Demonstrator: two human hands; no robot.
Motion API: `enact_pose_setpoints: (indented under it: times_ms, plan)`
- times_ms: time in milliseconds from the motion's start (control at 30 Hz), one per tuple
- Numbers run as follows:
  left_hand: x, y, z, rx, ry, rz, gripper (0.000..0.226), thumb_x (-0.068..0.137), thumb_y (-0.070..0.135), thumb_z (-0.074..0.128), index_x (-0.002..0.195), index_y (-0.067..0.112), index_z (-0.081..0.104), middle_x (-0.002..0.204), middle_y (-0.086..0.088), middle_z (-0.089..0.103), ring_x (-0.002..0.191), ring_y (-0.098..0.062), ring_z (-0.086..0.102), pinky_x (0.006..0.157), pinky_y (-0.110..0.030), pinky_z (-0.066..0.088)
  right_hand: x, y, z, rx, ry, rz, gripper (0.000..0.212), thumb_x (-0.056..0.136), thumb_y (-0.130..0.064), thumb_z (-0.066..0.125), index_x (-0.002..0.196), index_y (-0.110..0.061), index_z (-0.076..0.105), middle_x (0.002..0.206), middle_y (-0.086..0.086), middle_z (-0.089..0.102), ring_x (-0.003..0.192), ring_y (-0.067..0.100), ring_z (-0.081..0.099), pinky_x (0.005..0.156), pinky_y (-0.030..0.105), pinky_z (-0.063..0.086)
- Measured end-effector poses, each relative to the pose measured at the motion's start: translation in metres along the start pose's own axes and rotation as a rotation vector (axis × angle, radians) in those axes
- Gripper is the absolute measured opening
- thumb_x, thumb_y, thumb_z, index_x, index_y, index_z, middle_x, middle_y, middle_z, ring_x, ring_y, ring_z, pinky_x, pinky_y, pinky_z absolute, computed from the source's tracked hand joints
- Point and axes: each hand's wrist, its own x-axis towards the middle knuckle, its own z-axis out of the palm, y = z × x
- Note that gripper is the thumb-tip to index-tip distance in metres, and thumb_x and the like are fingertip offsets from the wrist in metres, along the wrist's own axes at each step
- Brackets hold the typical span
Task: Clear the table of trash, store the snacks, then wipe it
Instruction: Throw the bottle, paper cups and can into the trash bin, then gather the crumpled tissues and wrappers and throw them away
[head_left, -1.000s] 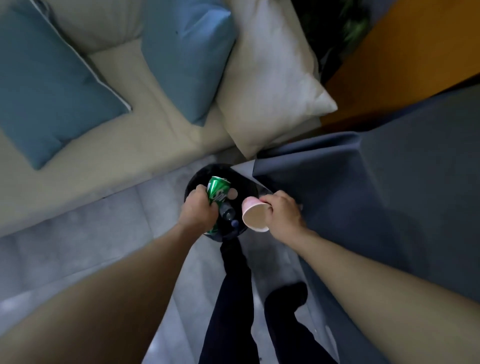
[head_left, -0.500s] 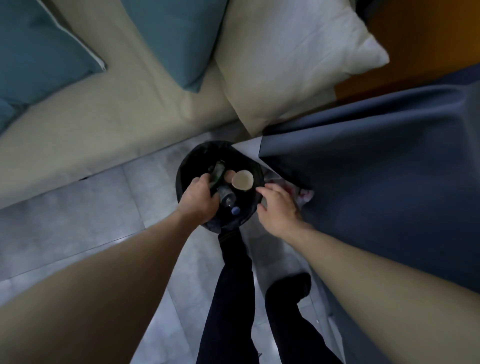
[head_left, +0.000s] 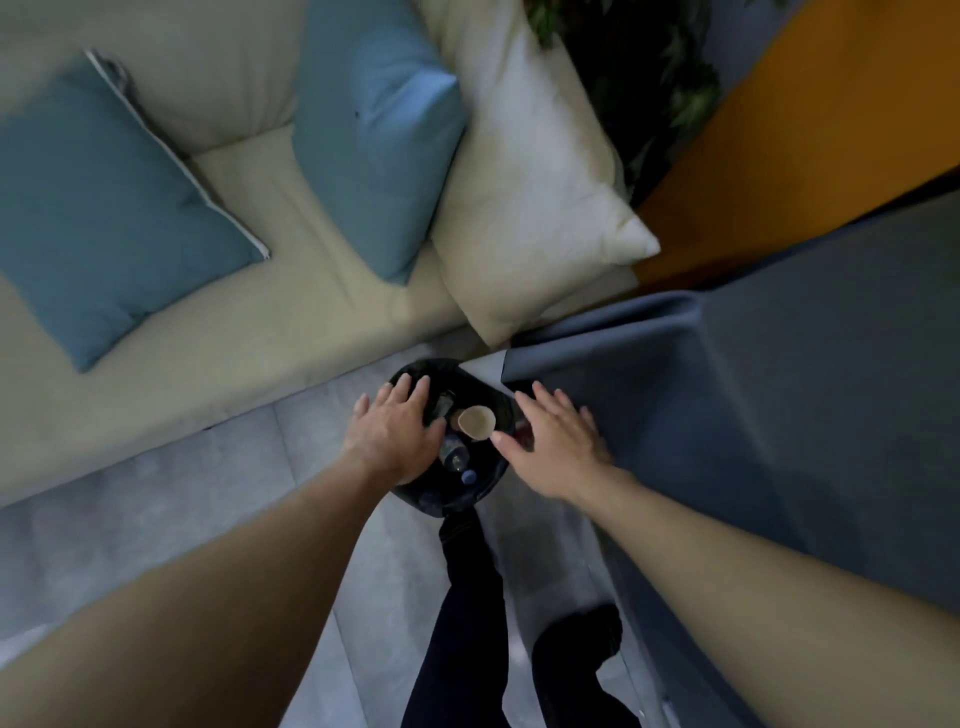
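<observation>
A black trash bin (head_left: 415, 371) stands on the floor between the sofa and the table. Inside it lie a paper cup (head_left: 475, 422) on its side, a plastic bottle (head_left: 453, 453) with a blue cap, and a dark can-like shape (head_left: 445, 404). My left hand (head_left: 390, 435) hovers over the bin's left side, fingers spread, holding nothing. Over the right rim my right hand (head_left: 556, 442) is also spread and empty. The table at the right is covered by a grey-blue cloth (head_left: 753, 405).
A cream sofa (head_left: 270, 332) with two blue cushions (head_left: 104, 218) and a white cushion (head_left: 524, 208) runs along the far side. A plant (head_left: 649, 78) and an orange surface (head_left: 810, 135) sit at the top right. My legs (head_left: 467, 613) stand on the grey floor.
The green can left my left hand and the cup left my right hand, both ending in the bin. Both hands have since opened wide and lifted above the bin.
</observation>
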Motion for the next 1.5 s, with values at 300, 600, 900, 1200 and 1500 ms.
enact_pose_setpoints:
  times_ms: [300,600,900,1200,1500]
  plan:
    - [-0.075,0.047,-0.091,0.026,0.137,0.037,0.068,0.101,0.053,0.031,0.159,0.024,0.011,0.167,-0.004,0.009,0.153,-0.025,0.01,0.123,-0.048,0.009,-0.072,-0.025,-0.09,0.001,0.154,-0.118,0.076,0.096,-0.068,0.03,0.158,-0.024,0.019,0.167,0.001,0.007,0.153,0.024,0.002,0.123,0.048,0.002]
    - [-0.144,0.116,-0.173,0.085,0.32,0.124,0.067,0.102,0.053,0.031,0.159,0.025,0.011,0.167,-0.004,0.008,0.153,-0.024,0.01,0.123,-0.046,0.01,-0.153,-0.006,-0.174,0.002,0.289,-0.167,0.077,0.097,-0.069,0.026,0.158,-0.024,0.017,0.167,-0.001,0.005,0.153,0.021,-0.002,0.124,0.047,0.001]
    - [-0.192,0.207,-0.207,0.141,0.388,0.289,0.066,0.103,0.05,0.029,0.159,0.023,0.01,0.167,-0.006,0.008,0.153,-0.025,0.008,0.123,-0.049,0.009,-0.234,0.05,-0.22,0.046,0.481,-0.092,0.073,0.098,-0.067,0.026,0.158,-0.026,0.019,0.167,-0.001,0.006,0.153,0.022,0.001,0.123,0.048,0.0]
    - [-0.217,0.33,-0.193,0.23,0.38,0.479,0.069,0.101,0.055,0.028,0.16,0.024,0.009,0.167,-0.005,0.01,0.152,-0.026,0.012,0.122,-0.047,0.013,-0.322,0.154,-0.235,0.144,0.585,0.091,0.075,0.097,-0.069,0.026,0.158,-0.026,0.018,0.167,-0.002,0.006,0.153,0.024,0.004,0.122,0.051,0.007]
    - [-0.244,0.464,-0.139,0.345,0.279,0.727,0.068,0.102,0.054,0.03,0.16,0.026,0.008,0.167,-0.003,0.009,0.153,-0.026,0.012,0.123,-0.047,0.012,-0.41,0.273,-0.207,0.281,0.727,0.325,0.075,0.096,-0.07,0.028,0.157,-0.028,0.022,0.167,-0.004,0.009,0.153,0.024,0.006,0.121,0.055,0.011]
